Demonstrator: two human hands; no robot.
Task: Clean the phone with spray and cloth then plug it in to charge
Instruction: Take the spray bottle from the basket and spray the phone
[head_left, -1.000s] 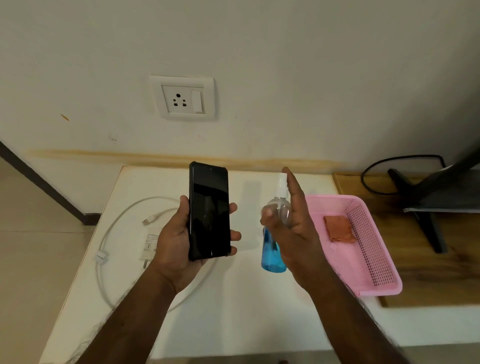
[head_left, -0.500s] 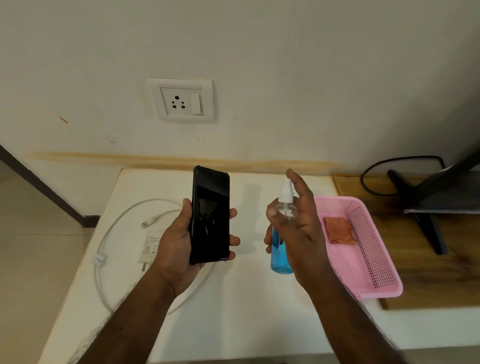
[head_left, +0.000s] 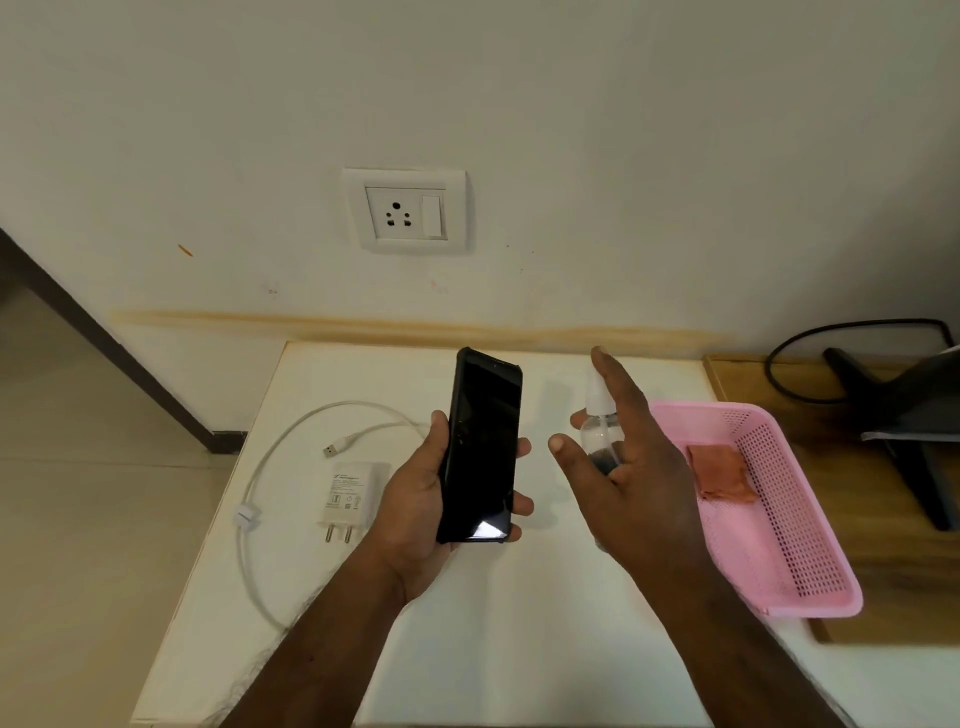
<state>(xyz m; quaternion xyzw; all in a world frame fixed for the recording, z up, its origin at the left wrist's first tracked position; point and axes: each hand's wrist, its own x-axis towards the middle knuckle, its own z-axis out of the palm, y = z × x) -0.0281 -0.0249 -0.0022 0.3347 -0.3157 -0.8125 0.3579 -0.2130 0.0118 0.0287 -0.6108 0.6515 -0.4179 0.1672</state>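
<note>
My left hand (head_left: 415, 519) grips a black phone (head_left: 483, 447) upright above the white table (head_left: 519, 649), its dark screen facing me. My right hand (head_left: 623, 467) is just right of it, around a clear spray bottle (head_left: 602, 431) with a white nozzle. The index finger stretches up past the nozzle, one fingertip curls round the bottle's far side, and the thumb stands off it. The palm hides the bottle's lower part. An orange-brown cloth (head_left: 719, 473) lies in the pink basket (head_left: 810, 545). A white charger plug (head_left: 347, 496) and its white cable (head_left: 260, 467) lie at the table's left.
A white wall socket (head_left: 405, 210) with a switch sits on the wall above the table. At the right, a wooden surface (head_left: 883, 571) carries a black stand (head_left: 904, 447) and a black cord (head_left: 810, 364). The floor drops off past the table's left edge.
My right hand has loosened, with its thumb now off the bottle and its fingers spread. The phone has tilted slightly. The view has shifted, so the charger plug now shows fully.
</note>
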